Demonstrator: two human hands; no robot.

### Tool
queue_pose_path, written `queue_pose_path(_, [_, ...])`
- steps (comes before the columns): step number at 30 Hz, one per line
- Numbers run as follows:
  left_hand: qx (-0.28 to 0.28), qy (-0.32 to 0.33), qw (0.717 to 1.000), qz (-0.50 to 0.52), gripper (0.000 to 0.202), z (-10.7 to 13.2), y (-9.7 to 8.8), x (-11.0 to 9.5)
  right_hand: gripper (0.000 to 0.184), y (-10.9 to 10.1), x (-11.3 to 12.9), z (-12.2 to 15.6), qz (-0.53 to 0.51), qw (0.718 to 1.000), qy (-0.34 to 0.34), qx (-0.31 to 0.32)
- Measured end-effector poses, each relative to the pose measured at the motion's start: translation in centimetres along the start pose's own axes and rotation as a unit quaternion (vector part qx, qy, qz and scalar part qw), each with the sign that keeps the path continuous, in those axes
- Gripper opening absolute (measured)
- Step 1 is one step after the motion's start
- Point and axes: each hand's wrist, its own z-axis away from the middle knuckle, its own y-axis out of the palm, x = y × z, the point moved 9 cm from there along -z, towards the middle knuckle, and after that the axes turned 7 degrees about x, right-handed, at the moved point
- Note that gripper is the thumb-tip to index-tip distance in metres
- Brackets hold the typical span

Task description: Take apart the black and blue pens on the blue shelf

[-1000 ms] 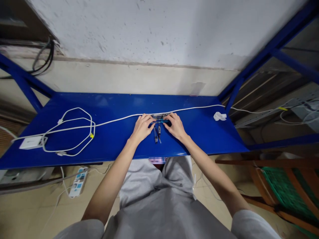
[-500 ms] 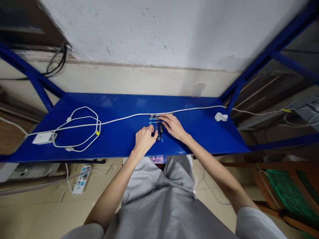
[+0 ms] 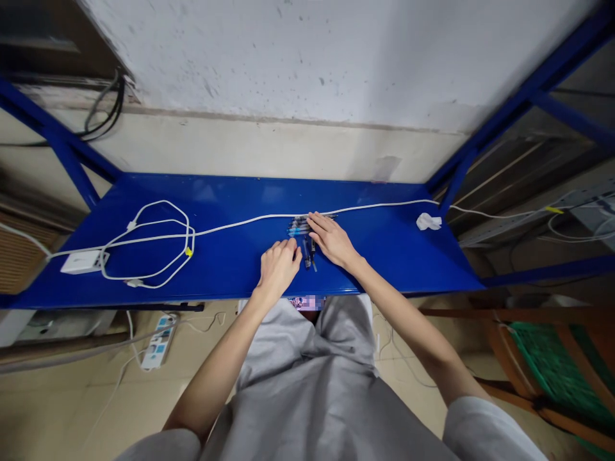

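Several pens lie side by side in a row on the blue table, pointing left and right. My right hand rests over their right part, open, with its fingers stretched out flat and hiding that end. At the pens' lower left is my left hand, open, its fingers bent down and the thumb apart; nothing shows in its grasp. Between the two hands lie a few more pen-like pieces, dark and partly clear, turned toward me. They are too small to tell exactly.
A white cable runs across the table just behind the pens. To the left are a looped cable and a white charger. Crumpled white tissue lies at the right. Blue frame bars rise at both ends; a wall stands behind.
My right hand has gone from bent fingers at the pens to lying flatter across them. My left hand has drawn slightly away from the pieces between the hands, which show more now.
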Motion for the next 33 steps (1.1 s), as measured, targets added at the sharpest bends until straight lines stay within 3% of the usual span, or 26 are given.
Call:
queue_pose_path(4, [-0.006,0.012,1.0,-0.006,0.022,0.4,-0.2,-0.6,0.042,-1.6,0.5,1.1,-0.074,0.996,-0.023,-0.052])
queue_pose_path(8, [0.0,0.012,1.0,-0.003,0.021,0.5,0.3,-0.6,0.039,-2.0,1.9,2.1,-0.127,0.99,-0.063,-0.006])
queue_pose_path(14, [0.009,0.005,1.0,0.012,0.028,0.1,0.8,-1.3,0.087,-2.1,2.7,2.1,-0.166,0.979,-0.086,0.085])
queue_pose_path(17, [0.023,-0.021,0.999,0.008,0.032,-0.3,1.0,-1.5,0.102,-1.8,2.7,1.6,-0.147,0.978,-0.093,0.115])
queue_pose_path(25, [0.042,-0.041,0.998,0.015,0.033,-0.7,0.9,-1.3,0.107,-1.1,2.4,1.1,-0.119,0.979,-0.083,0.145])
queue_pose_path(33, [0.017,-0.037,0.998,0.042,0.027,-0.4,0.5,-0.5,0.108,-0.8,2.2,1.1,-0.101,0.978,-0.069,0.167])
